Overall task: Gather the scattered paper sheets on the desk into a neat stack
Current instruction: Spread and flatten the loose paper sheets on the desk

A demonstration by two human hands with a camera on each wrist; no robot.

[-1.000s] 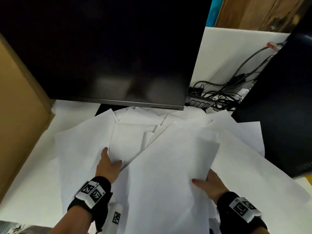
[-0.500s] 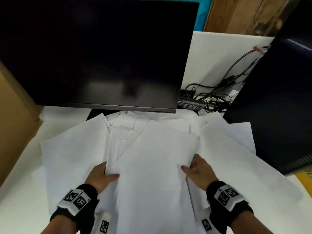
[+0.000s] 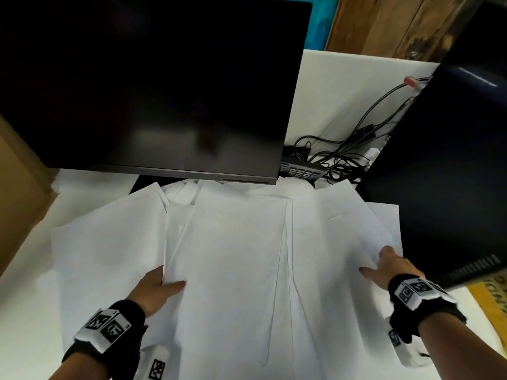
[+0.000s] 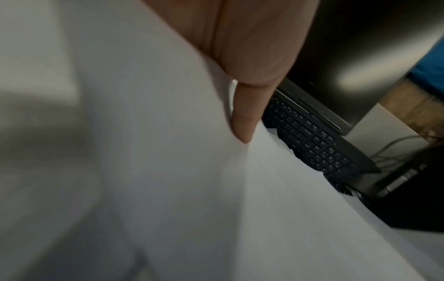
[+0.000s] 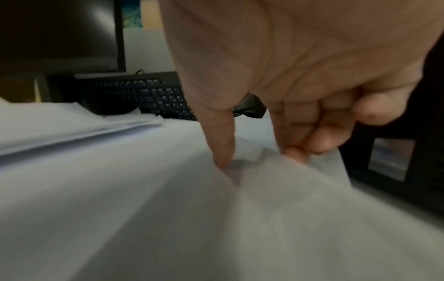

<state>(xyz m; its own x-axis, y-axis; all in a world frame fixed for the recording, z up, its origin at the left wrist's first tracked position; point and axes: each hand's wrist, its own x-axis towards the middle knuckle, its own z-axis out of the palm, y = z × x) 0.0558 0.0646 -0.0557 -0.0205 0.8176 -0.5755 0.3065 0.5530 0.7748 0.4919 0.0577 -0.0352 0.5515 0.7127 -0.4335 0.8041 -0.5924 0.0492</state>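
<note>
Several white paper sheets [image 3: 233,270] lie overlapping on the white desk [image 3: 24,319], partly drawn into a rough central pile below the monitor. One sheet [image 3: 109,256] fans out to the left and another [image 3: 337,237] to the right. My left hand [image 3: 167,281] pinches the pile's left edge, thumb [image 4: 245,123] on top and fingers hidden beneath. My right hand [image 3: 378,263] is at the right sheet's outer edge. There its thumb [image 5: 222,148] presses on the paper [image 5: 144,190] and its curled fingers [image 5: 300,140] sit behind the lifted edge.
A dark monitor [image 3: 153,86] overhangs the far ends of the sheets, with a black keyboard [image 3: 301,168] under it. A black computer case [image 3: 452,174] stands close to the right, cables [image 3: 351,149] behind it. A cardboard panel [image 3: 19,187] borders the left.
My right hand has left the central pile's right edge and moved out to the far right sheet. The pile has swung straighter under the monitor. My left hand stays at the left edge.
</note>
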